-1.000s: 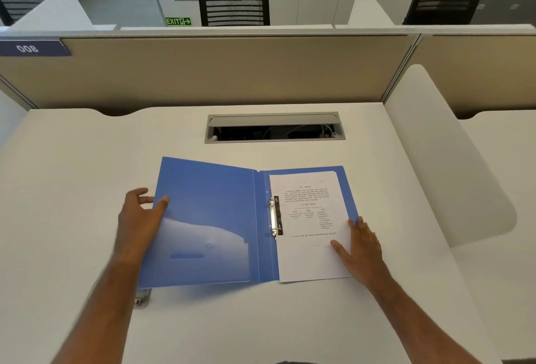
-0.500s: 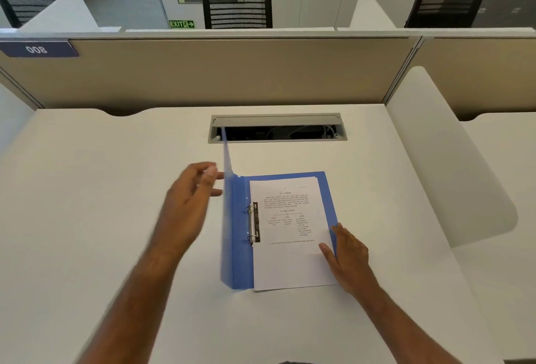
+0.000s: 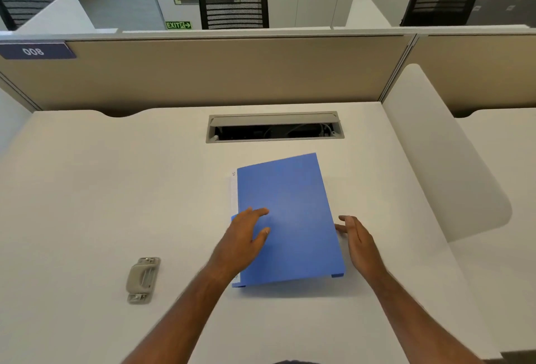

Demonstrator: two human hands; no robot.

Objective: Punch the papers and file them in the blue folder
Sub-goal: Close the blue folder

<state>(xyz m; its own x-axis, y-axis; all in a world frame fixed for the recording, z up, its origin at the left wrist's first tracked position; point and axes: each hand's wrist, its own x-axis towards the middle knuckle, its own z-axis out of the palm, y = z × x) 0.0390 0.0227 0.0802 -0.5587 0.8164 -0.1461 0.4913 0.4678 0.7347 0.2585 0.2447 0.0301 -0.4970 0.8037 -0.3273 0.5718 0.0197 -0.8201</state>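
Blue folder [image 3: 290, 218] lies near desk centre, cover shut or very nearly so: the cover sits skewed, far edge swung toward 1 o'clock, with blue corners of the lower cover showing at the near left and near right. A thin white strip of the papers [image 3: 233, 192] shows along the folder's left edge, at 9 o'clock.

Left hand [image 3: 243, 243]: palm down on the cover's near-left part, fingers spread and flat, grasping nothing.

Right hand [image 3: 358, 237]: at 3 o'clock of the folder, just beside its right edge, fingers extended and loose, holding nothing; actual contact with the edge cannot be told.

Grey hole punch [image 3: 143, 279] sits on the white desk [image 3: 87, 189], well apart from the folder at about 8 o'clock.

Open cable tray [image 3: 274, 127] is recessed in the desk at 12 o'clock.
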